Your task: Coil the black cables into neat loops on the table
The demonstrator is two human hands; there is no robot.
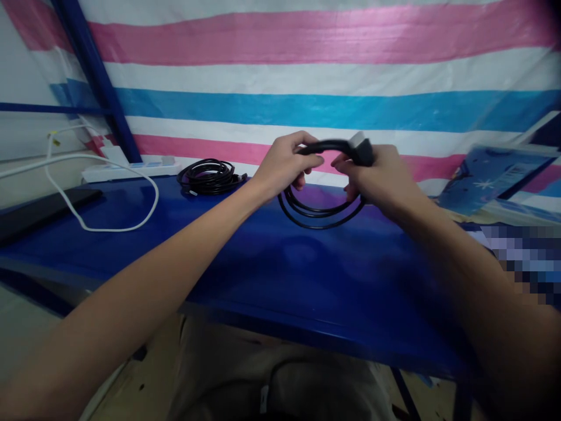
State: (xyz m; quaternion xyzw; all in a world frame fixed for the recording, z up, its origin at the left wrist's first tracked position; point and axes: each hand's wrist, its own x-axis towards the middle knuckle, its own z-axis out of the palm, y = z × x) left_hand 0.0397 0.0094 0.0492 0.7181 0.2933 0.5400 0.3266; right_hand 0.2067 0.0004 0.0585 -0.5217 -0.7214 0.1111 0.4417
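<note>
The long, bendy black cable (pixel 328 144) hangs in round loops between both hands, above the shiny, flat blue table (pixel 307 286). The left hand (pixel 291 156) pinches its top bend, thumb and finger clamped on it. The right hand (pixel 372 175) curls beside the chunky black plug (pixel 363 154); I cannot tell if its fingers grip. Soft, even loops should help stop kinks.

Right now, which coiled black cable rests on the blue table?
The coil beside the white power strip; left hand and right hand hold the other cable.
</note>
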